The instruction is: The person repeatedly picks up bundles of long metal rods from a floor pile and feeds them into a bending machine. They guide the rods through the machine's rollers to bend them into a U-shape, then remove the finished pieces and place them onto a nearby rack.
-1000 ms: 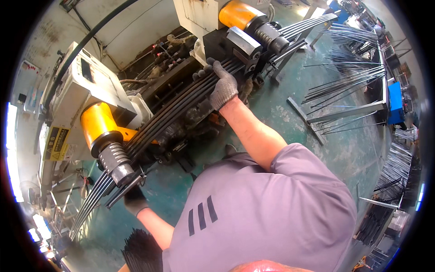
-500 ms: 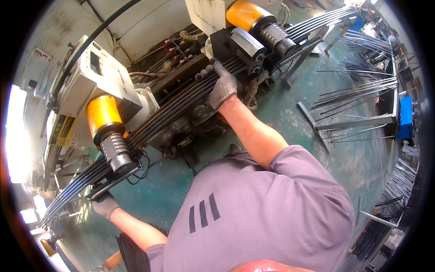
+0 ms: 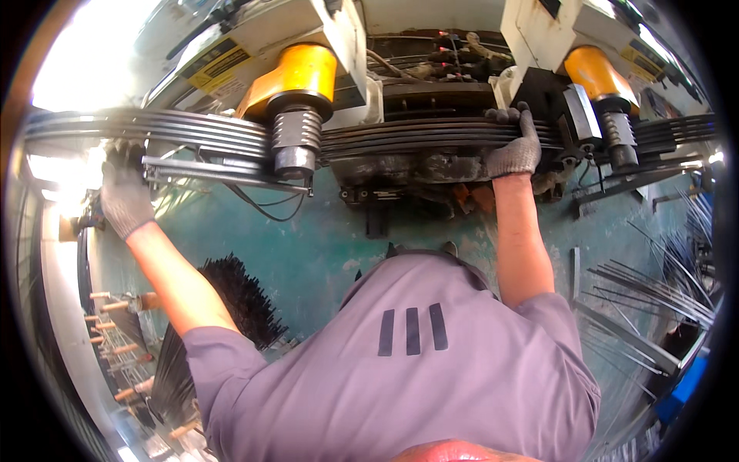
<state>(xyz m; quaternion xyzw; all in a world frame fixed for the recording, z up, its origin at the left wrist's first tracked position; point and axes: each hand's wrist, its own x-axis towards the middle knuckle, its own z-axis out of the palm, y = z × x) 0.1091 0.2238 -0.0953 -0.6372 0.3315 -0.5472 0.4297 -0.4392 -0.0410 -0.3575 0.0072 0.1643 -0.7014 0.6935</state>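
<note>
A bundle of long dark steel rods (image 3: 416,135) lies across a grey machine, passing under two yellow cylinders, one at the left (image 3: 296,73) and one at the right (image 3: 593,73). My right hand (image 3: 514,146), in a grey glove, grips the bundle between the two cylinders. My gloved left hand (image 3: 123,196) holds the rods' left end, beside a thin bracket that sticks out below the left cylinder. My grey shirt fills the lower middle of the view.
The machine body (image 3: 431,165) stands on a green floor (image 3: 308,254). A stack of dark rod ends (image 3: 231,308) rests at lower left near a rack with wooden pegs (image 3: 115,308). Loose rods (image 3: 654,285) lie on the floor at right.
The view has swung so the rod bundle now runs level across the top. My left hand has risen from the floor side up to the rods' left end. My right hand keeps its grip.
</note>
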